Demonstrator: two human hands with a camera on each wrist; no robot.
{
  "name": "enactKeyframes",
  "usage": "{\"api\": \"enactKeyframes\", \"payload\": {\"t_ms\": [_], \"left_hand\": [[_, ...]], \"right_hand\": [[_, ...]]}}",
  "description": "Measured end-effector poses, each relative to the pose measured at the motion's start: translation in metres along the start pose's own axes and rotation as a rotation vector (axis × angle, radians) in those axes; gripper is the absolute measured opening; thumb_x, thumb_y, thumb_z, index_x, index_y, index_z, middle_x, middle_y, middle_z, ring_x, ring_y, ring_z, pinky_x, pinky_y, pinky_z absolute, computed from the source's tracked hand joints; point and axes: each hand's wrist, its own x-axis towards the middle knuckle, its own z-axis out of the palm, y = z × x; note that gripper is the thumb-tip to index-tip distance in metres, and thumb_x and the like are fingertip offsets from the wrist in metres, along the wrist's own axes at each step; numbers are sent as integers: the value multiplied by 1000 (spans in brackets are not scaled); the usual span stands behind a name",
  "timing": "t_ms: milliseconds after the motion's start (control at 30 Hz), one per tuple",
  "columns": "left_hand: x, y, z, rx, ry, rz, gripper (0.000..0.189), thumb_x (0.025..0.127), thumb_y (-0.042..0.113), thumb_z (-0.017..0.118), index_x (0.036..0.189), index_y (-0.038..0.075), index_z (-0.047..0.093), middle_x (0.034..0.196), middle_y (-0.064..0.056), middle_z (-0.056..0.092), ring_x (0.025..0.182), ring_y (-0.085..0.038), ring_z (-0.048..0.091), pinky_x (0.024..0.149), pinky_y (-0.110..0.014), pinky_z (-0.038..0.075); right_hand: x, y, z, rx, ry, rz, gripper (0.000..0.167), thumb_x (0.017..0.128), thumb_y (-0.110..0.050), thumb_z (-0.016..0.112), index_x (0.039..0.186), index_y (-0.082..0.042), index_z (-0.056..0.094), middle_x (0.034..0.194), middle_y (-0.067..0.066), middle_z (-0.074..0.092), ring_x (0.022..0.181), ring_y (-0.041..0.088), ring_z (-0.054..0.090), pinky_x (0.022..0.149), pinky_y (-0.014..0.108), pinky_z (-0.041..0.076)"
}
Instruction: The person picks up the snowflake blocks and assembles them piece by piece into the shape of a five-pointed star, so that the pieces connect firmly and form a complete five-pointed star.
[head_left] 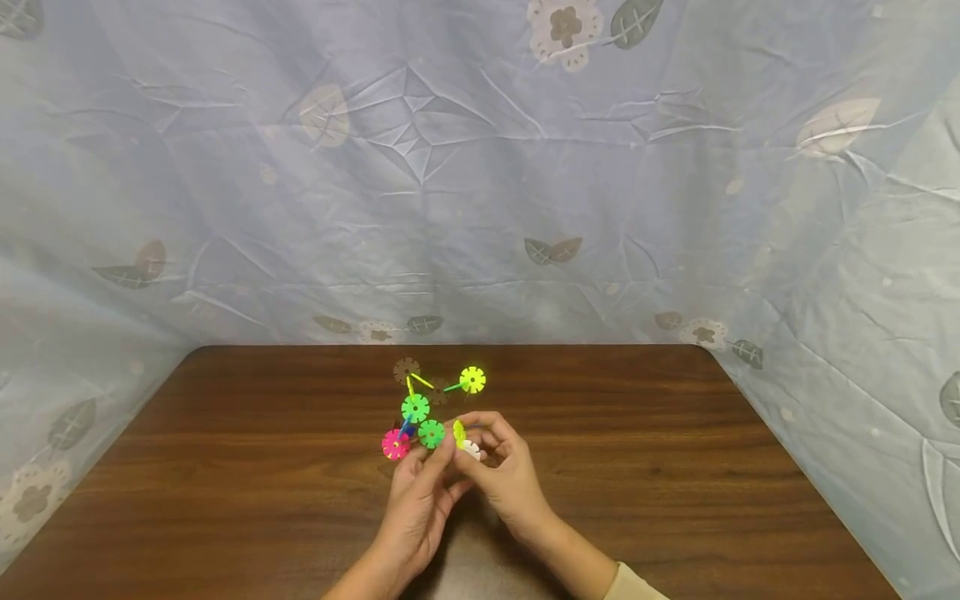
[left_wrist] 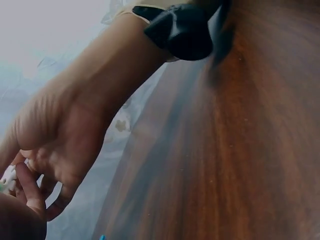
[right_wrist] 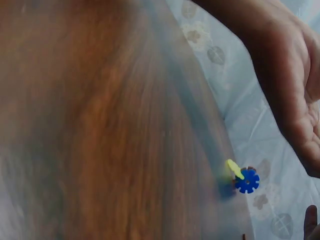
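Note:
Both hands hold a construction of notched plastic discs above the wooden table. In the head view my left hand (head_left: 412, 512) grips its lower part, thumb beside a green disc (head_left: 431, 434). My right hand (head_left: 513, 479) pinches at a yellow disc (head_left: 459, 432) and a white disc (head_left: 471, 450), which its fingers partly cover. A pink disc (head_left: 396, 444), a second green disc (head_left: 415, 408), a brown disc (head_left: 407, 370) and a bright yellow disc (head_left: 472, 380) stick out beyond the hands. The right wrist view shows a blue disc (right_wrist: 247, 180) on the construction.
The dark wood table (head_left: 675, 467) stretches out on both sides of the hands. Pale patterned cloth (head_left: 480, 208) hangs behind it and along its left and right sides. A black device (left_wrist: 182, 32) sits on the right wrist.

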Motion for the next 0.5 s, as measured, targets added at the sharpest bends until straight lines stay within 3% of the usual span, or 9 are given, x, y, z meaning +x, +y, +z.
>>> {"api": "enactKeyframes", "payload": {"t_ms": [100, 200, 333, 500], "left_hand": [[1, 2, -1, 4, 1, 1, 15, 110, 22, 55, 117, 10, 62, 104, 6, 77, 98, -6, 72, 93, -28, 62], [2, 5, -2, 19, -7, 6, 16, 109, 21, 56, 117, 10, 64, 107, 4, 79, 98, -6, 72, 91, -27, 62], [3, 7, -4, 30, -11, 20, 14, 107, 15, 58, 117, 9, 66, 107, 3, 79, 96, -8, 73, 89, -29, 63], [5, 11, -6, 69, 9, 33, 13, 105, 12, 61, 116, 8, 66, 104, 2, 79, 94, -9, 73, 87, -28, 63]], "right_hand": [[1, 1, 0, -65, -1, -49, 36, 93, -5, 77, 125, -3, 62, 121, 8, 75, 102, 3, 64, 93, 22, 52], [3, 2, -1, -140, -7, -119, 33, 92, -4, 77, 122, -6, 63, 126, 20, 71, 108, 6, 61, 97, 26, 51], [6, 0, -3, -233, -22, -185, 33, 92, -5, 77, 123, -5, 65, 126, 21, 70, 111, 7, 59, 98, 27, 52], [12, -7, -10, -320, -105, -190, 36, 94, -10, 78, 127, -8, 66, 129, 14, 68, 110, 8, 58, 96, 30, 54]]}}
